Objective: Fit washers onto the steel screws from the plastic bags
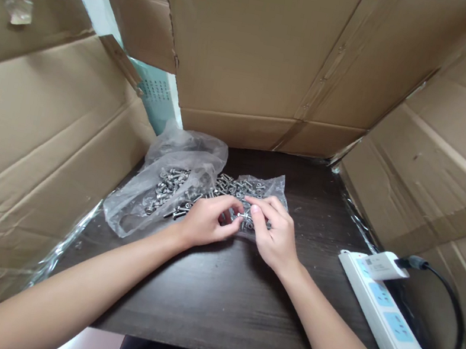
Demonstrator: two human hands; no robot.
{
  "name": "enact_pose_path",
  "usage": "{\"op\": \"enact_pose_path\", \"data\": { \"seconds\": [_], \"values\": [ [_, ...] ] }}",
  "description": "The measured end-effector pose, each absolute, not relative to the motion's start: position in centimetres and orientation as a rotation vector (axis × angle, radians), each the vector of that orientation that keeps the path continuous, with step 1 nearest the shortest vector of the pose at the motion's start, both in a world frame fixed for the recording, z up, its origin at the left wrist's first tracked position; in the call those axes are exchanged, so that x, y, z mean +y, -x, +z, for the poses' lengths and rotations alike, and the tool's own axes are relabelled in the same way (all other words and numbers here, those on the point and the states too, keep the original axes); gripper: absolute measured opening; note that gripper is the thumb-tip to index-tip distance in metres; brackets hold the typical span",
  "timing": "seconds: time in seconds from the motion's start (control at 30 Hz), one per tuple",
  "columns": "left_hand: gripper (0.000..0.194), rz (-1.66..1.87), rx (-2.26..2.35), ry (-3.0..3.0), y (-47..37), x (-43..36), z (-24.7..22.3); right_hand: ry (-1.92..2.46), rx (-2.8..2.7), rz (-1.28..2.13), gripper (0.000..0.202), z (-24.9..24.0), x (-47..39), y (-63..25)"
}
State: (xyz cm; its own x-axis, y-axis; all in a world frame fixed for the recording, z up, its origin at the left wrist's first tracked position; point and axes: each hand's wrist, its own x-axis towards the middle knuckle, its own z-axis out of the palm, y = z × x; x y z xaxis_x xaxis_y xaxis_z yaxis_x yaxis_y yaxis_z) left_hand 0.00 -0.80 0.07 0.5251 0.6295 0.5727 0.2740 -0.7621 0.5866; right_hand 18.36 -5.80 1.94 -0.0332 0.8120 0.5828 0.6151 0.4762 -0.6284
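Just right of the table's middle, my left hand has its thumb and fingers curled around the head end of a small metal bolt. Facing it, my right hand has thumb and forefinger closed at the bolt's other end. Behind and beside both hands lies a spread of loose silver bolts, partly on and under clear plastic. A crumpled clear plastic bag covers the left part of the pile. A flatter plastic sheet lies behind my right hand.
Cardboard walls enclose the dark wooden table at the back and both sides. On the right lies a white power strip with a plugged-in adapter and a black cable. Clear tape runs along the table's side edges.
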Motion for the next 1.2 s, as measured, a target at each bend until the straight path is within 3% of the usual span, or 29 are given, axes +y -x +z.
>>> {"op": "enact_pose_path", "data": {
  "seconds": [1.2],
  "values": [
    [0.009, 1.128, 0.73, -2.343, -0.02, -0.79, 0.05, 1.216, -1.745, 0.242, 0.031, 1.97, -5.78, -18.5]
  ]
}}
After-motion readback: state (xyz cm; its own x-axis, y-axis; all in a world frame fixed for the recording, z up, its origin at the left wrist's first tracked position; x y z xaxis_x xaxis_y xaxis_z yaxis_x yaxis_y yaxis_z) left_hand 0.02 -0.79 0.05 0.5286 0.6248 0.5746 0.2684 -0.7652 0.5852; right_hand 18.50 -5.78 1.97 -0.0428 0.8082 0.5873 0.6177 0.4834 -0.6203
